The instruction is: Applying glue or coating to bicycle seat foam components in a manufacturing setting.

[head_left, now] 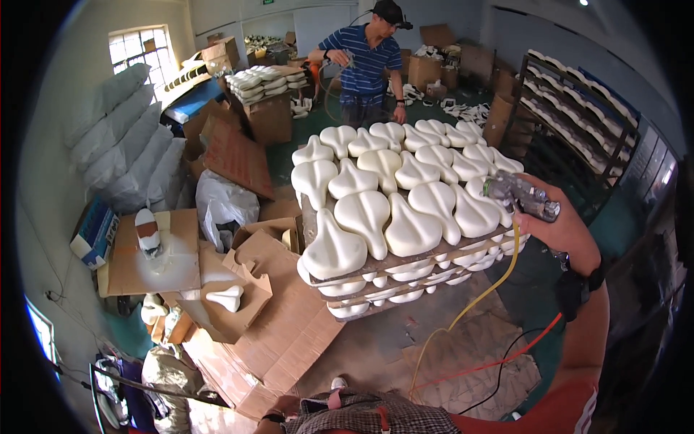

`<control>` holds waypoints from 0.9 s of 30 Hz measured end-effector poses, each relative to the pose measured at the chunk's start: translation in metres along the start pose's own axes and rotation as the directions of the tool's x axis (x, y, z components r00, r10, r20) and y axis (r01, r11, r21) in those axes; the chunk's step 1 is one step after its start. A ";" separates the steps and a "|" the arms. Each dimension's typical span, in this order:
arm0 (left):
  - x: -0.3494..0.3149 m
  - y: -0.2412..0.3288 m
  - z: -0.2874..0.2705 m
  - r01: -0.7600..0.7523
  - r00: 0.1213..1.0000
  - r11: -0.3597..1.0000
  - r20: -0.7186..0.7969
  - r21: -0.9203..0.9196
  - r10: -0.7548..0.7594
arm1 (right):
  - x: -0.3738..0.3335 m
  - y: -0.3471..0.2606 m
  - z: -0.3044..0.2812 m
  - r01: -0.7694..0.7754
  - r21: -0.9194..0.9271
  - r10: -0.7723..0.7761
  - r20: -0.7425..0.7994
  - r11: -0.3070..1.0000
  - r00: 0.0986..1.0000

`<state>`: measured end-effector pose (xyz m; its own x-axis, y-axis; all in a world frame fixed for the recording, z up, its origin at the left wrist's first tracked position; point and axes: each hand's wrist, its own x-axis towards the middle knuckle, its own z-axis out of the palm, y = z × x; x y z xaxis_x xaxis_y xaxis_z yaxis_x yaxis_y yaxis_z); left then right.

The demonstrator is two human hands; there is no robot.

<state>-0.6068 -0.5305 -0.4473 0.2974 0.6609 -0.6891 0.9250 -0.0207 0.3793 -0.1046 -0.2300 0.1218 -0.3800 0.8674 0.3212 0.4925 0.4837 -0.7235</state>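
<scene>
My right hand [555, 223] is wrapped round a metal spray gun [522, 194], held over the right edge of a stack of white bicycle saddle pads [365, 215]. A yellow hose [471, 307] hangs from the gun toward the floor. The pads lie in rows on a dark board [387, 265], with more pads on several boards underneath. My left hand [283, 406] is low at the bottom edge near my waist, with a dark band at its wrist. Its fingers are hidden, so I cannot tell what it holds, if anything.
Across the stack stands a person [370, 61] in a striped shirt, holding another spray gun [349, 58]. Cardboard [278, 318] and a single pad [226, 297] lie at left, near a white bottle [147, 230]. A rack of pads [578, 108] stands right. A red hose [499, 358] crosses the floor.
</scene>
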 end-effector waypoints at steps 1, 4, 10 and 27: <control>-0.002 -0.004 0.004 -0.005 1.000 0.998 0.019 -0.060 0.006 | 0.002 -0.002 0.003 -0.168 0.012 0.168 0.036 0.986 0.985; 0.006 -0.019 0.007 -0.093 0.995 0.996 -0.021 -0.003 0.093 | 0.012 -0.007 0.010 -0.091 -0.017 0.092 0.040 0.996 0.995; 0.023 -0.025 0.023 -0.062 0.994 0.995 -0.099 -0.073 0.054 | 0.014 -0.008 0.017 -0.105 0.036 0.104 0.041 0.994 0.994; 0.039 -0.002 0.014 -0.119 0.992 0.993 -0.026 0.013 0.120 | -0.063 -0.010 -0.007 -0.163 0.014 0.161 0.092 0.987 0.983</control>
<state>-0.5941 -0.5148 -0.4836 0.3997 0.6731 -0.6223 0.8859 -0.1092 0.4508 -0.0805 -0.2890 0.1129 -0.3665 0.9195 0.1425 0.5366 0.3340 -0.7750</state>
